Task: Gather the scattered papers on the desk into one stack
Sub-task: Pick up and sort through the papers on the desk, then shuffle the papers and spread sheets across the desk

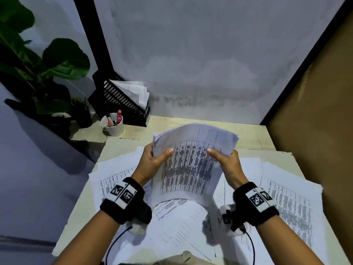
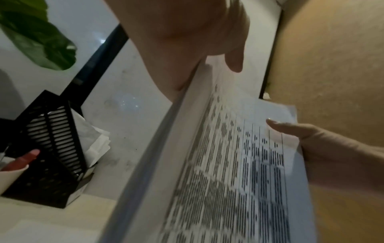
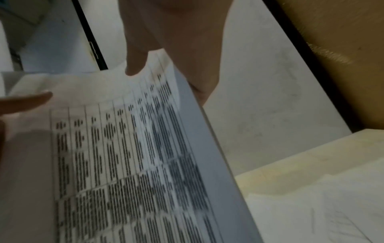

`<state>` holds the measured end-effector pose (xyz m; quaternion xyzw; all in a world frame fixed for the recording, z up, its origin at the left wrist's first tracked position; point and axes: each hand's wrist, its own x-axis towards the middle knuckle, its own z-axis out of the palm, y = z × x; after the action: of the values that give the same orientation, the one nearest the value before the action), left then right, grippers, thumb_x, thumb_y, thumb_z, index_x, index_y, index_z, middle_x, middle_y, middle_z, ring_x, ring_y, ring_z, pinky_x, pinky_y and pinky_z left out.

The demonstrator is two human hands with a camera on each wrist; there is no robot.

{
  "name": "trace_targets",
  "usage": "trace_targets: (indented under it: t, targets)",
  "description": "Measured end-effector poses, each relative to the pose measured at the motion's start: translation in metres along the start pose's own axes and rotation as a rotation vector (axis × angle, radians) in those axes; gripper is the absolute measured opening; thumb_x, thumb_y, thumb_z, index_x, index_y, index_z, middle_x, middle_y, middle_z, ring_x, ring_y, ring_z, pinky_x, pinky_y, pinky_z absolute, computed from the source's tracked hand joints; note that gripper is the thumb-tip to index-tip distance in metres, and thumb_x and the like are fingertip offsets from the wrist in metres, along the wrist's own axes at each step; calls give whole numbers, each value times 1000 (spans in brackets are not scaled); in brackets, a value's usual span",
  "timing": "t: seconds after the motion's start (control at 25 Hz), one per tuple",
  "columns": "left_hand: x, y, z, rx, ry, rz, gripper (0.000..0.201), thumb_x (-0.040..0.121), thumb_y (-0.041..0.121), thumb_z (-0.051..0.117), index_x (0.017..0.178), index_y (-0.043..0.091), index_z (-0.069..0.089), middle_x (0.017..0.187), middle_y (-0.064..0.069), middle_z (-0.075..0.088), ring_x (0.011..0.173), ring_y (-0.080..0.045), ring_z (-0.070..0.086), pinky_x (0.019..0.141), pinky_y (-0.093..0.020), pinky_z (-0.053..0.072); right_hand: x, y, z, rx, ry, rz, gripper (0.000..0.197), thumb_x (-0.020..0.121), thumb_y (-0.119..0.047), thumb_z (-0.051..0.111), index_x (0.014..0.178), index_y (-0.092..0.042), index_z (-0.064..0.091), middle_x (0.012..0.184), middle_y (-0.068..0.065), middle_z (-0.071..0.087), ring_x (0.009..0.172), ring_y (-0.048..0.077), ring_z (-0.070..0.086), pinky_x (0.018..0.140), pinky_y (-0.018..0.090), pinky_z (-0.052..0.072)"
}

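Observation:
A stack of printed sheets point(image 1: 191, 161) is held up above the desk, tilted away from me, its lower edge hanging free. My left hand point(image 1: 156, 157) grips its left edge, thumb on the printed face and fingers behind. My right hand point(image 1: 223, 159) grips the right edge the same way. In the left wrist view the stack point(image 2: 218, 164) runs from my left hand point(image 2: 187, 41) to my right hand point(image 2: 322, 148). The right wrist view shows the stack point(image 3: 124, 156) under my right hand point(image 3: 176, 41). Loose sheets lie on the desk at left point(image 1: 114, 178), centre point(image 1: 181, 226) and right point(image 1: 290, 197).
A black file holder point(image 1: 122, 100) with papers and a white cup of pens point(image 1: 113, 124) stand at the desk's back left. A leafy plant point(image 1: 38, 73) is further left. A grey wall lies behind, and a brown panel point(image 1: 315, 131) borders the right side.

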<state>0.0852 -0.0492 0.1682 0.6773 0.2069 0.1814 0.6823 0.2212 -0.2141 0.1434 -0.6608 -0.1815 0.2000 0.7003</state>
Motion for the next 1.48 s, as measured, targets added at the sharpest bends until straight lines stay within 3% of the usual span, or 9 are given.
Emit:
trace_targets:
  t: [0.12,0.36,0.52,0.6,0.76,0.88,1.04,1.28,1.48]
  targets:
    - [3,-7,-3,3,58,-97,69,77,41,66,129,6,37,136,-15,47,125,-28,46,109,-48,34,-3,-3,2,-35,12,17,14,81,-2,64,90,-13,66,71,-16,74,74,0,69,70,16,54]
    - [9,-5,-17,-44,55,8,75,59,52,74,118,10,53,113,-14,64,106,-26,62,96,-48,48,-5,-17,-4,14,-5,-45,24,74,-1,70,92,-16,63,74,-14,72,74,1,67,68,19,54]
    - [12,-37,-7,92,26,-172,54,74,45,69,117,16,52,124,-16,57,115,-29,55,101,-56,42,-14,20,2,-245,-117,212,11,86,-14,61,96,-19,61,93,-3,68,89,10,64,98,43,48]
    - [12,-49,-6,182,-8,-234,47,81,44,59,116,13,52,124,-19,57,114,-31,55,100,-52,43,-12,19,2,-248,-66,261,4,89,-19,58,92,-18,60,90,-3,64,85,8,61,103,37,41]
    - [11,-63,-5,303,-245,-278,92,57,84,46,117,15,53,116,-2,57,113,-19,55,102,-46,39,0,2,-9,-103,93,205,2,90,-17,57,90,-16,58,89,-1,62,84,9,57,76,13,46]
    - [23,-67,7,316,-184,-256,40,91,47,41,109,13,54,107,-7,52,104,-19,48,93,-45,42,9,25,-41,-165,176,208,30,89,-18,60,117,-11,51,108,6,57,98,20,54,73,19,48]
    - [31,-72,4,428,-21,-205,29,99,25,33,76,8,41,62,-5,36,56,-16,34,54,-27,28,-9,87,-134,-416,432,498,52,86,-22,64,130,-9,41,133,21,47,114,35,51,92,41,44]
    - [40,-66,-7,418,51,-207,34,98,26,36,67,11,35,54,-4,29,48,-16,28,46,-26,28,-81,127,-244,-843,622,1048,84,82,-43,64,144,-6,21,147,28,22,133,44,27,108,51,26]
    - [45,-66,-2,407,70,-194,35,98,25,37,65,13,33,54,-3,27,48,-15,27,49,-27,27,-103,146,-263,-952,641,1209,111,72,-59,66,147,-3,4,151,27,17,137,42,24,110,49,24]
